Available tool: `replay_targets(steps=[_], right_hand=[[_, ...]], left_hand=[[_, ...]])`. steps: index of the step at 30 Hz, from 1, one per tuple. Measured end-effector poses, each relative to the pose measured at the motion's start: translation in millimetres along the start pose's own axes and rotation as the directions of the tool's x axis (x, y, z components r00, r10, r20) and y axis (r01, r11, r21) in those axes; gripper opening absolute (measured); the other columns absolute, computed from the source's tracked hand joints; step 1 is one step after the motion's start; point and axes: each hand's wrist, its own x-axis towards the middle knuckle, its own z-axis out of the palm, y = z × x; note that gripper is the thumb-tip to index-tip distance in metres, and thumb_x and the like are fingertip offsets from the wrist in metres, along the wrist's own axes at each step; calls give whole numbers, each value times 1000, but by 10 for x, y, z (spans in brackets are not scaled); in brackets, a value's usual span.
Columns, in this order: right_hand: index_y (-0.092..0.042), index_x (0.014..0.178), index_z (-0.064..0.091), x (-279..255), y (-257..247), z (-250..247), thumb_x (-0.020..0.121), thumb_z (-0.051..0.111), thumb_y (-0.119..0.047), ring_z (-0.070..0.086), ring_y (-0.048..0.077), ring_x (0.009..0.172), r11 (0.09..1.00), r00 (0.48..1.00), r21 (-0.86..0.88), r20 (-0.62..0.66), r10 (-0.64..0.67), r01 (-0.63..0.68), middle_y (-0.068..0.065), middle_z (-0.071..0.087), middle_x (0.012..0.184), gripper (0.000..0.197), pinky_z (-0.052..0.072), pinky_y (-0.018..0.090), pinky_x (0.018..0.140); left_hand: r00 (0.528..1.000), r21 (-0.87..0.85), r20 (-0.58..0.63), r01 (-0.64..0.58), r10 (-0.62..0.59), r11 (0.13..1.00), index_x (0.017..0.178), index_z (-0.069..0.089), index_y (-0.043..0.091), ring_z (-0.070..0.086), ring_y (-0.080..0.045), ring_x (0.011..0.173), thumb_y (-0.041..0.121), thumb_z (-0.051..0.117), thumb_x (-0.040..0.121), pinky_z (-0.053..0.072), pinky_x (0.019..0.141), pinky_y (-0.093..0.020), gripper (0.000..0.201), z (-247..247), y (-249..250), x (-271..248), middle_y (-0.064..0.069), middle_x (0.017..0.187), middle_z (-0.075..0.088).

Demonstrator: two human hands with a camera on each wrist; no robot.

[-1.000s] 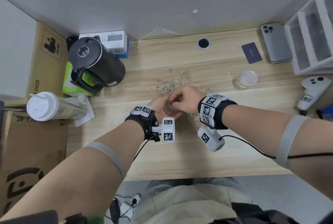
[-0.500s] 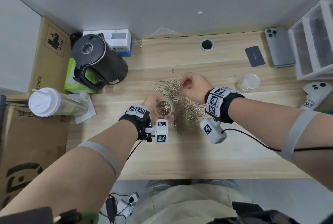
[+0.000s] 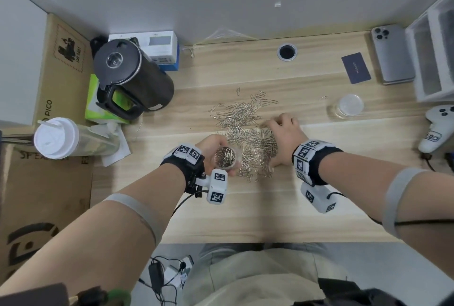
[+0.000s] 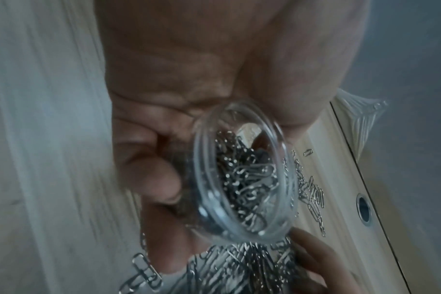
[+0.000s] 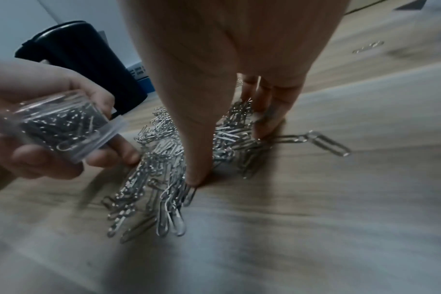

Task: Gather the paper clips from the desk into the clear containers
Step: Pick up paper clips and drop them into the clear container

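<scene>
Head view: paper clips (image 3: pixel 245 131) mid-desk (image 3: pixel 245 212).

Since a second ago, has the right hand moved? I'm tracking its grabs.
Yes. The right hand left the clear container in the left hand and shifted toward the lidded jar, onto the paper clips.

Overhead head view; close wrist views.

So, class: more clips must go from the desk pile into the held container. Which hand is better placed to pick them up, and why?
The right hand: its fingers and thumb already rest on the paper clip pile. The left hand grips the clear container, so it is occupied.
</scene>
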Motion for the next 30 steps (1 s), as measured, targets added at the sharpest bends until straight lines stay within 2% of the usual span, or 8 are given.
replay_targets(steps=[5,8,11,14,17,20,25,30], right_hand=[[-21,131,53,76,-125,87,74,80,-22,41,28,123,974,998,217,-30,-60,65,8,41,129,63,37,37,107],[-22,132,54,91,-150,24,82,70,-26,51,24,117,965,996,247,-42,-80,88,5,47,128,53,43,35,101],[-18,130,53,160,-162,-135,81,65,-31,53,24,111,978,993,195,-111,-50,71,4,53,121,51,48,36,93],[-14,129,51,314,-181,-311,79,64,-30,44,29,116,990,991,140,-133,16,3,10,49,124,55,43,39,96],[-13,127,49,484,-220,-433,76,64,-31,38,31,116,994,990,103,-128,54,-41,13,45,125,56,40,40,96],[-22,127,48,628,-254,-475,74,66,-33,37,31,118,993,994,117,-101,44,-32,11,43,128,57,37,40,100],[-31,132,46,759,-318,-404,69,71,-48,35,25,117,995,995,63,-64,-79,83,5,41,125,70,42,40,98],[-35,139,41,772,-386,-349,69,72,-48,32,22,119,977,978,-26,27,-209,209,1,39,124,77,44,39,94]], left_hand=[[999,-55,-30,-39,37,998,95,59,-2,61,-30,65,16,39,85,55,56,-34,28,142,66,98,-23,86,63],[997,-71,-39,-67,65,995,107,53,-5,64,-32,60,15,39,86,54,51,-34,32,118,109,86,-26,90,61],[992,-66,-39,-126,123,990,98,55,-3,61,-29,56,18,39,84,48,42,-25,30,5,190,-15,-24,88,60],[962,-85,-182,-220,202,972,100,58,2,62,-30,58,24,50,72,39,43,-21,36,-180,292,-98,-18,84,67],[901,-99,-333,-326,278,940,98,63,6,62,-29,59,24,44,81,35,46,-21,32,-303,395,-128,-12,80,69],[865,-137,-408,-374,292,917,103,62,7,65,-30,60,24,42,90,38,46,-22,29,-374,480,-79,-13,82,71],[899,-192,-356,-339,256,921,115,56,10,64,-30,61,24,40,92,38,46,-23,31,-323,546,47,-17,83,69],[957,-172,-242,-206,161,963,91,67,15,63,-31,60,22,39,88,38,47,-21,29,-189,545,155,-19,85,68]])
